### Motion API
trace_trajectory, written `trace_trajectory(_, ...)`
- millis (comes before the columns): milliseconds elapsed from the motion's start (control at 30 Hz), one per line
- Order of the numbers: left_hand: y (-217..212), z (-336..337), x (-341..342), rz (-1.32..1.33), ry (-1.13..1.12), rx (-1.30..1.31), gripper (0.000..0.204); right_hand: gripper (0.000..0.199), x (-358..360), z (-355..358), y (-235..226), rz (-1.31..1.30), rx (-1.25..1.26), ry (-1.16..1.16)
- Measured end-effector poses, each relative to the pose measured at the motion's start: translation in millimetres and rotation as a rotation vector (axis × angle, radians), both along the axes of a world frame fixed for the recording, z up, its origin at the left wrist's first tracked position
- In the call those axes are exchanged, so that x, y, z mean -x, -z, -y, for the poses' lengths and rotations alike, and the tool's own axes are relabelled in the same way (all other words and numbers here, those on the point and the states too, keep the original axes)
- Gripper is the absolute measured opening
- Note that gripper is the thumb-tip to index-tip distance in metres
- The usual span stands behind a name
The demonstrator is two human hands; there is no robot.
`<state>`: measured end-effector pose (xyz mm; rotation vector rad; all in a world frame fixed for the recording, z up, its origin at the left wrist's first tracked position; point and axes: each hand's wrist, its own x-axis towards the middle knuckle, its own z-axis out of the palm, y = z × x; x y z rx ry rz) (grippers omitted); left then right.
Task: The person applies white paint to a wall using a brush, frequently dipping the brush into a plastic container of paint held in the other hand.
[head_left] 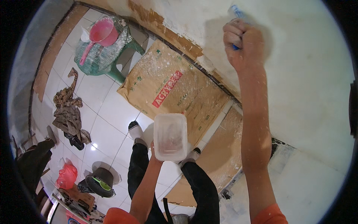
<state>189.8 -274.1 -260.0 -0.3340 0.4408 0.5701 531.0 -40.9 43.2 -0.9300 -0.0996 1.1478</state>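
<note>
My left hand (pixel 154 159) grips a translucent white plastic container (pixel 170 136) by its near left side, in front of my legs. Whitish residue shows inside it. High up at the right, my right hand (pixel 242 41) is closed around a blue-handled tool (pixel 235 47). The tool's blue and whitish far end (pixel 237 11) sticks out past my fingers, close against the pale wall (pixel 305 74). My fist hides most of it, so its exact kind is unclear.
A flattened brown paper sack (pixel 149 71) with white splatter lies along the wall's foot. Beyond stands a green stool (pixel 93 61) bearing a pink dipper (pixel 102 33). Crumpled cloth (pixel 69 115), a black bucket (pixel 100 183) and a red plastic bag (pixel 67 176) lie left. Another person's leg (pixel 35 164) shows.
</note>
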Motion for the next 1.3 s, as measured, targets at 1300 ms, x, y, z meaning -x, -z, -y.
trace_trajectory(1300,-214,-109,103,-0.243,-0.191,0.142,0.083,0.027,-8,-75,156,0.708,0.343,0.340)
